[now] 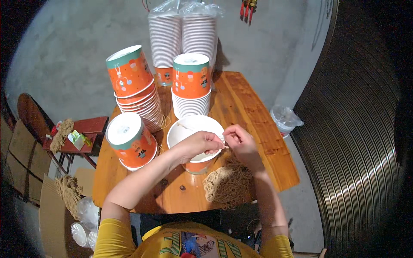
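Note:
An open paper bucket [183,131], white inside and orange outside, stands upright on the wooden table in front of me. Over its right rim, my left hand [200,144] and my right hand [241,144] are closed in pinches close together. A thin beige string shows between their fingertips, partly hidden by the fingers. Beneath my right forearm lies a tangled heap of beige string [228,182]. A short bit of string [184,126] shows against the bucket's inner wall.
Upside-down orange bucket stacks stand left [129,77], near left [133,142] and behind [191,81]. Tall bagged white stacks [200,41] rise at the back of the table [254,116]. A red stool [92,129] is left, a lidded white tub [285,122] right.

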Tool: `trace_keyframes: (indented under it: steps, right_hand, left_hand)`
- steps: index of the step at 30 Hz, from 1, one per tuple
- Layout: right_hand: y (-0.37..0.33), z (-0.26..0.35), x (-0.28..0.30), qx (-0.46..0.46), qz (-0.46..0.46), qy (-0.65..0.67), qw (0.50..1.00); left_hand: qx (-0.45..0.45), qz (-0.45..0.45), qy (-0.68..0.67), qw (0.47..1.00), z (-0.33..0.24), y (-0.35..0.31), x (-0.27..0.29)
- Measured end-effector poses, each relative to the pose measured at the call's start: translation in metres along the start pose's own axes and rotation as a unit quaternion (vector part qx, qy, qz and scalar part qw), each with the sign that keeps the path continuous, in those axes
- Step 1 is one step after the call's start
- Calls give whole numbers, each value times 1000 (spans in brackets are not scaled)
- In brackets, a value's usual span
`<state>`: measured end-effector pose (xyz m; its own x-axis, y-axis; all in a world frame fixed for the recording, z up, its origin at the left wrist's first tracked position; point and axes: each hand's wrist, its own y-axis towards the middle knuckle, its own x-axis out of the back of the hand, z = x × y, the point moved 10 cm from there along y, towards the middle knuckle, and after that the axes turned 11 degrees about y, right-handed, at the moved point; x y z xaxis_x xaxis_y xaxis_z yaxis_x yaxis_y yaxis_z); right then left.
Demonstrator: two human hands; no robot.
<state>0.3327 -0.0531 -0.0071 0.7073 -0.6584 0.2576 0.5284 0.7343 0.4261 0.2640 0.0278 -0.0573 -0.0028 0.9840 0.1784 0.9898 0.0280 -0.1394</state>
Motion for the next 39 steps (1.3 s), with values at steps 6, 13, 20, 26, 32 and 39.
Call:
trace_keyframes:
  steps: [6, 13, 20, 26, 32, 39]
  right_hand:
    - [-28, 35, -2, 165, 4, -33, 986]
    - [-34, 26, -2, 134, -41, -122, 983]
    - [-43, -4, -14, 37, -80, 22, 996]
    - [-47, 7, -16, 29, -103, -20, 994]
    - [-49, 8, -20, 83, -66, -8, 994]
    - [-42, 9, -15, 63, -64, 43, 995]
  left_hand:
    - [11, -33, -15, 999, 0, -1, 4]
    - [27, -23, -10, 999, -2, -2, 0]
    - [128, 59, -168, 976, 20, 0, -12]
    - [134, 55, -286, 947, 25, -2, -10]
    - [139, 45, -253, 956, 25, -6, -3]
    - [108, 13, -177, 978, 13, -12, 3]
